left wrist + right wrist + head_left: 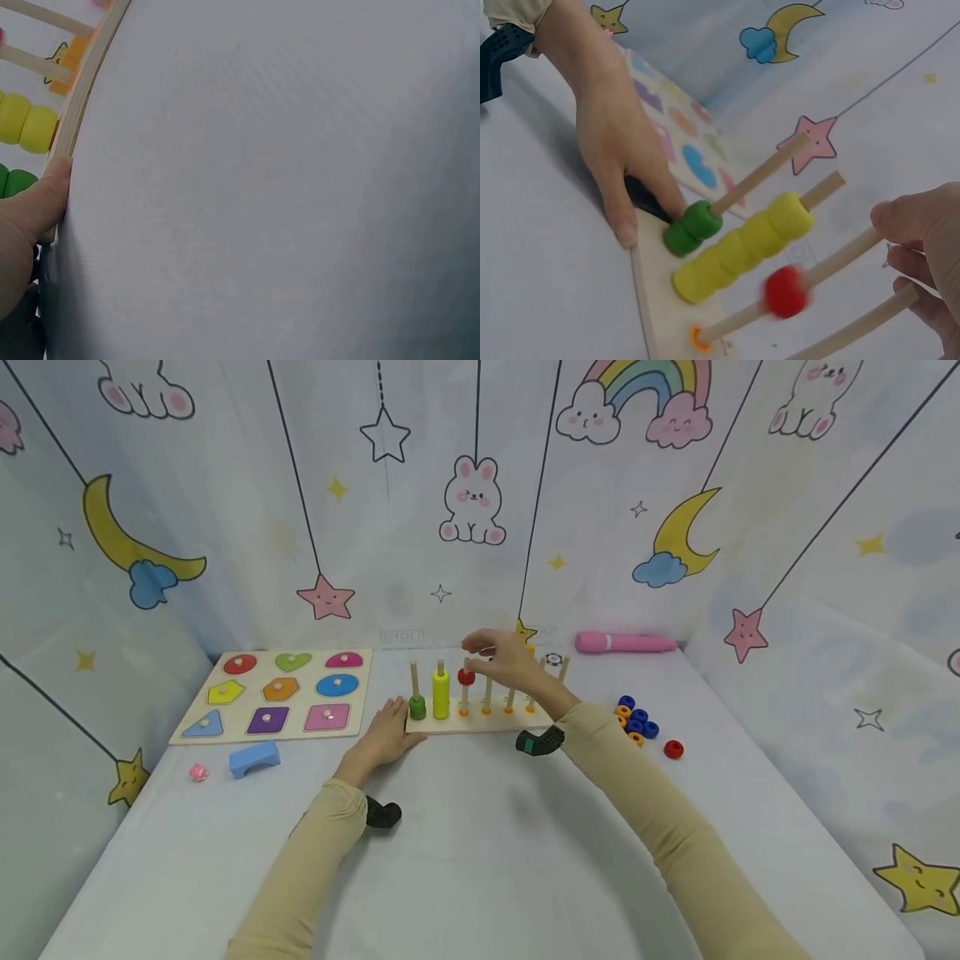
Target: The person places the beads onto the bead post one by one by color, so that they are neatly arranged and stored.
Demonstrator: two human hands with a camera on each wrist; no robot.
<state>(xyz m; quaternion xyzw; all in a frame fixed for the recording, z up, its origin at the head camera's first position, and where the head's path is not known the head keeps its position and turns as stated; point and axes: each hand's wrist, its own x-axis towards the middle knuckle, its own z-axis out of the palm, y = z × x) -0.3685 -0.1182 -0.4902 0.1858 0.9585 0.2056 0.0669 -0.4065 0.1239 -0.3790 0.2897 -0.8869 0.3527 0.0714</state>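
While the white worktop (465, 877) carries everything, the shape puzzle (307, 683) lies at its left and the pegged board (450, 724) just beside that. At the board's left end, the left hand (387, 731) rests, fingers nearly straight, thumb along the front edge, seemingly steadying it. By the tip of the third peg (844, 259), the right hand (506, 662) has its fingers bent loosely and parted, holding no ring. Partway down that peg sits the red ring (786, 292), blurred; threading it looks like the current step. Next probably calls for letting it settle, then fetching the loose red ring (673, 749) at right.
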